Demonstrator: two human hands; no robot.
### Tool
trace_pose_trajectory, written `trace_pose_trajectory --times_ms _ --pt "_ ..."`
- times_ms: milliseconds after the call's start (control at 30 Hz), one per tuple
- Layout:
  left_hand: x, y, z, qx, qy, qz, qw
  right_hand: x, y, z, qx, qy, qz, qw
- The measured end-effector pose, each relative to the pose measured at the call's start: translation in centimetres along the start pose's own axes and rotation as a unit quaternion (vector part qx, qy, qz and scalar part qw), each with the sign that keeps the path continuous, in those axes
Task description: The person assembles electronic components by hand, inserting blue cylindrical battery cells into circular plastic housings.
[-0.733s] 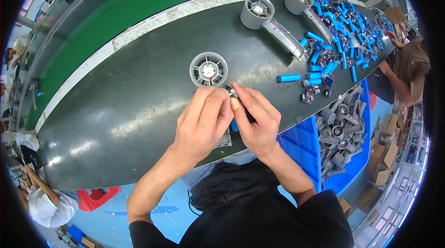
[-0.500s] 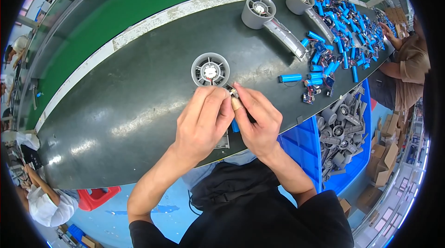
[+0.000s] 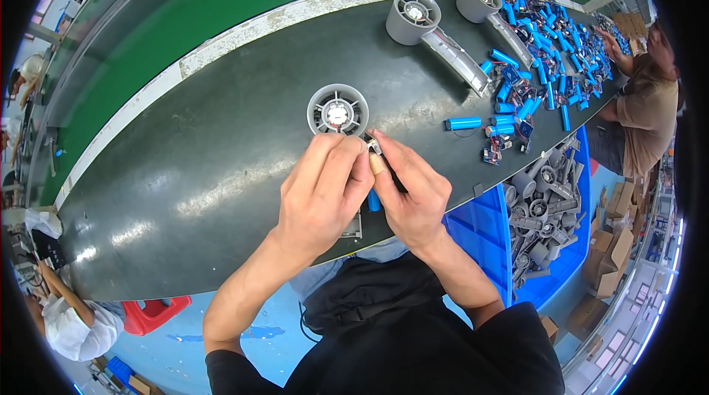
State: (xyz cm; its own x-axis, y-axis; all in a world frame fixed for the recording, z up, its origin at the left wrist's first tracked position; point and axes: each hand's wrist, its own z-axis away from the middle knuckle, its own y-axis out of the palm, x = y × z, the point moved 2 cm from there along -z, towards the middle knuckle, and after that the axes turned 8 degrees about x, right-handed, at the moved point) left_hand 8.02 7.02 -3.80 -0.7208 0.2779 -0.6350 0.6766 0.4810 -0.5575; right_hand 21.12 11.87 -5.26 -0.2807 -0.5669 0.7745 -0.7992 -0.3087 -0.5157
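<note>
Hands meet low over the dark workbench (image 3: 221,173); the left hand (image 3: 321,192) and right hand (image 3: 410,188) press fingertips together around a small metal-tipped part (image 3: 375,147), pinched tight between them so it stays steady, apparently for close fiddly work; a blue battery cell (image 3: 374,200) pokes out beneath the palms. Just beyond the fingertips a grey round fan housing (image 3: 337,110) sits upright, open face up, within easy reach; loose blue cells (image 3: 546,48) lie piled far right, and a blue bin (image 3: 487,236) of grey parts stands at the bench edge.
</note>
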Motion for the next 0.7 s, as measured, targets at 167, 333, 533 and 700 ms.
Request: trace_pose_trajectory --times_ms 167,333,533,700 --pt "0.02 0.03 0.09 0.001 -0.004 0.004 1.0 0.04 0.06 0.04 -0.001 -0.005 0.009 1.0" --pt "-0.07 -0.02 0.08 0.003 -0.009 -0.01 1.0 -0.25 0.18 -0.1 -0.023 -0.054 0.044 0.997" --pt "0.03 -0.28 0.2 0.03 -0.012 -0.01 0.999 -0.21 -0.05 -0.39 -0.002 -0.056 0.052 0.997" --pt "0.24 -0.36 0.48 0.047 -0.009 -0.007 0.999 -0.31 0.1 -0.28 0.0 -0.065 0.055 0.996"
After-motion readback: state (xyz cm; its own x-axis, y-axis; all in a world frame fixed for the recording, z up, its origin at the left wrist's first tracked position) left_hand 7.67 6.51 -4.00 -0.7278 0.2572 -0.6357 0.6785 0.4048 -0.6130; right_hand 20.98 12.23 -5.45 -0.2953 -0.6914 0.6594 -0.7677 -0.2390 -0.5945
